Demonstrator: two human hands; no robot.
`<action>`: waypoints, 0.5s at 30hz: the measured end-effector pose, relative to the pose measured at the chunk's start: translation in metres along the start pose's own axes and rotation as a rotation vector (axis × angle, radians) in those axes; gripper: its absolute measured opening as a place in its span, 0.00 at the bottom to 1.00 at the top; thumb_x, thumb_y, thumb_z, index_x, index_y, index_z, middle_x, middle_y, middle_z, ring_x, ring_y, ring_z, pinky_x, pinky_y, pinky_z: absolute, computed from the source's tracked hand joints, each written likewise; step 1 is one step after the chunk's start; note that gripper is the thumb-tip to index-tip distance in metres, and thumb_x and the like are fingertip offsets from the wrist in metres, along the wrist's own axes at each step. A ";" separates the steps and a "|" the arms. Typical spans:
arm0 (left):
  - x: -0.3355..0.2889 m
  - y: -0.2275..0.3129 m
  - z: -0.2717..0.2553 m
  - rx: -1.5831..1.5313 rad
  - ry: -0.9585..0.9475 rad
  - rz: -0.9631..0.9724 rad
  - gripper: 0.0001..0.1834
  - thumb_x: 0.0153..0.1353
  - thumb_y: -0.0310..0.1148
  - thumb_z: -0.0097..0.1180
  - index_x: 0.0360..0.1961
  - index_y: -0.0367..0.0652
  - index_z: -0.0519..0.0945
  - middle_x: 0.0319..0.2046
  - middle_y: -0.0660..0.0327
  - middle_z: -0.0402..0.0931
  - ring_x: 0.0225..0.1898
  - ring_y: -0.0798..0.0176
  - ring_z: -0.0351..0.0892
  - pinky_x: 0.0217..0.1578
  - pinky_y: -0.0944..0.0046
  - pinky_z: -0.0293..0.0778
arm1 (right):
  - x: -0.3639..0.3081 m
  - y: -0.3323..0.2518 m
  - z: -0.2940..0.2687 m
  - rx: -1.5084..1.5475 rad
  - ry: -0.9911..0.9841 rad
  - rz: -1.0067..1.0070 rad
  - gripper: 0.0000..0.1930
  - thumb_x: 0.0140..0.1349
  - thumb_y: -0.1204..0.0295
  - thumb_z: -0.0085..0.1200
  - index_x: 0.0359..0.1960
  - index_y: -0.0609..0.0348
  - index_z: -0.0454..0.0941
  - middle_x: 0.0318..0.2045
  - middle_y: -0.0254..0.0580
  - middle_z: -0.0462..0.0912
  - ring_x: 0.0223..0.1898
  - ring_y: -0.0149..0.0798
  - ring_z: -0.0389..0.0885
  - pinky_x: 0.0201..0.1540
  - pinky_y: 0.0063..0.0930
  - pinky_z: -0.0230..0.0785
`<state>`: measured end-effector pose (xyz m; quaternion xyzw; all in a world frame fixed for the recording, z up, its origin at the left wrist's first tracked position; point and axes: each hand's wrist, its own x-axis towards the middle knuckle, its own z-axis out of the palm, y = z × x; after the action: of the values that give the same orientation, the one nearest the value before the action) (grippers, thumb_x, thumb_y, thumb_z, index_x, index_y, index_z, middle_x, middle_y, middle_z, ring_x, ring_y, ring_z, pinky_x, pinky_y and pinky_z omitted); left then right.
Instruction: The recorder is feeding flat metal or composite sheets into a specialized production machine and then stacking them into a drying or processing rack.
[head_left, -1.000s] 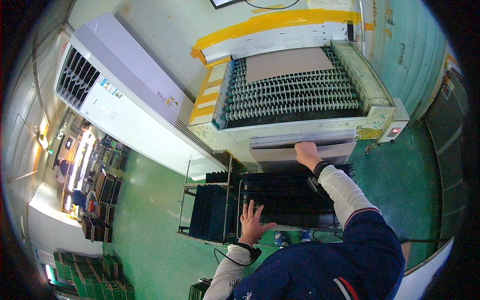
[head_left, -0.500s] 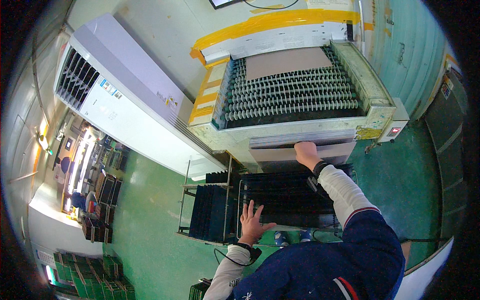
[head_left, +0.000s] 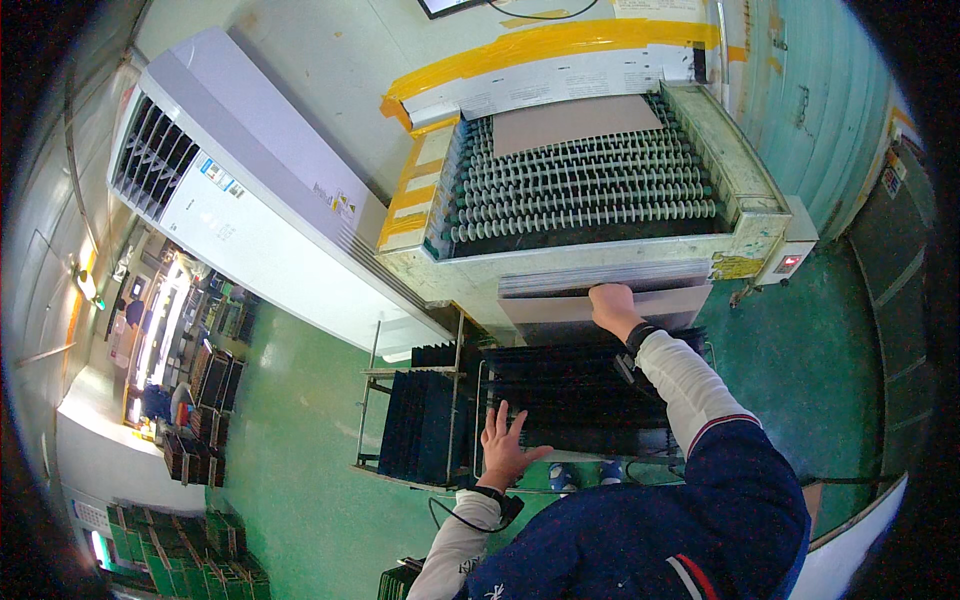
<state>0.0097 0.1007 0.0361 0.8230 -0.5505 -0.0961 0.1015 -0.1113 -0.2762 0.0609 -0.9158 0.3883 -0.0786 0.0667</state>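
Observation:
My right hand (head_left: 612, 308) is closed at the upper edge of a flat grey-brown panel (head_left: 665, 305), the front one of a stack leaning against the machine. Behind it the edges of several more panels (head_left: 600, 283) show. My left hand (head_left: 508, 450) is open with its fingers spread, over the near left part of a dark slotted rack (head_left: 570, 400), and holds nothing. Beyond both hands, another flat panel (head_left: 575, 124) lies on the white disc rollers (head_left: 590, 195) of the machine, towards their far end.
A second rack (head_left: 420, 425) of dark upright sheets stands left of the first. The roller machine's front wall (head_left: 590, 247) rises beyond the leaning stack. A tall white air conditioner (head_left: 290, 250) stands at left, and a control box (head_left: 790, 255) sits on the machine's right side.
The panel on the rollers has shifted slightly farther away from me. Both my hands have stayed in place.

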 end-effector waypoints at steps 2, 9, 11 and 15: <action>0.000 -0.001 0.001 -0.004 0.008 0.004 0.55 0.45 0.73 0.69 0.71 0.54 0.73 0.80 0.48 0.49 0.78 0.33 0.45 0.73 0.36 0.51 | 0.000 0.000 -0.001 0.011 -0.009 0.006 0.08 0.55 0.71 0.59 0.33 0.58 0.89 0.35 0.54 0.89 0.41 0.55 0.89 0.44 0.50 0.80; -0.001 -0.001 0.002 0.001 0.012 0.001 0.55 0.45 0.73 0.69 0.71 0.54 0.74 0.79 0.48 0.49 0.78 0.32 0.46 0.72 0.36 0.52 | 0.000 0.000 0.000 0.015 -0.011 0.015 0.08 0.55 0.72 0.59 0.33 0.57 0.89 0.35 0.53 0.89 0.42 0.55 0.89 0.45 0.50 0.80; 0.000 0.000 0.001 0.002 0.006 0.001 0.55 0.45 0.74 0.69 0.71 0.55 0.74 0.79 0.48 0.49 0.78 0.32 0.46 0.72 0.36 0.52 | 0.000 0.001 0.001 0.006 0.002 0.011 0.08 0.55 0.71 0.60 0.33 0.57 0.89 0.35 0.52 0.89 0.41 0.54 0.90 0.44 0.49 0.81; 0.000 0.000 -0.001 0.008 -0.003 -0.004 0.55 0.46 0.74 0.68 0.71 0.55 0.74 0.79 0.48 0.49 0.78 0.33 0.46 0.72 0.36 0.52 | -0.001 -0.001 0.000 0.011 0.014 0.005 0.08 0.55 0.71 0.59 0.33 0.56 0.89 0.35 0.52 0.89 0.41 0.54 0.90 0.45 0.49 0.80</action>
<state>0.0093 0.1006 0.0367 0.8244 -0.5494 -0.0952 0.0972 -0.1111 -0.2749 0.0613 -0.9139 0.3906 -0.0870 0.0689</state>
